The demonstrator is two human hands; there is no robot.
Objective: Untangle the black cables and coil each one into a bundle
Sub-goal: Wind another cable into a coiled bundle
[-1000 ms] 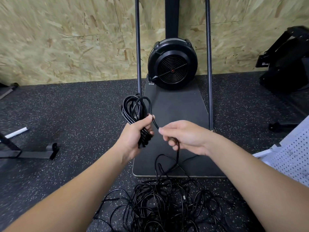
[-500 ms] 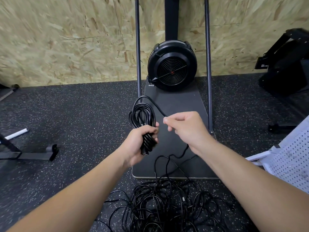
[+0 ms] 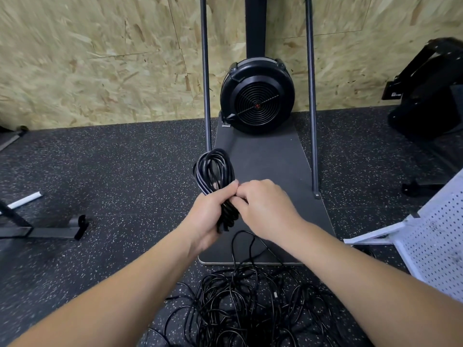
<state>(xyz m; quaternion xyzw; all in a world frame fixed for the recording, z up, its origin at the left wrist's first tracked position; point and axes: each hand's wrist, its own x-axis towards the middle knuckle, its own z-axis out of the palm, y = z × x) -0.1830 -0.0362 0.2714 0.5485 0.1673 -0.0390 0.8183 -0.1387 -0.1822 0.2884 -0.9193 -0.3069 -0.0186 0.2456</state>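
Observation:
My left hand [image 3: 209,214] grips a coiled bundle of black cable [image 3: 213,169] around its lower part, with the loops standing up above the fist. My right hand [image 3: 263,207] sits right against the bundle, its curled fingertips pinching the cable strand at the coil's side. From under my hands a loose strand [image 3: 234,249] hangs down to a tangled heap of black cables [image 3: 245,306] on the floor between my forearms.
A dark base plate [image 3: 270,171] lies ahead with a round black fan unit [image 3: 256,97] at its far end and two upright metal poles [image 3: 312,96]. A white perforated panel [image 3: 436,241] leans at right. A black metal stand foot [image 3: 50,231] lies at left. Chipboard wall behind.
My right hand has come left and down from beside the coil until it touches the bundle, laying the strand onto the loops. The left hand keeps its grip.

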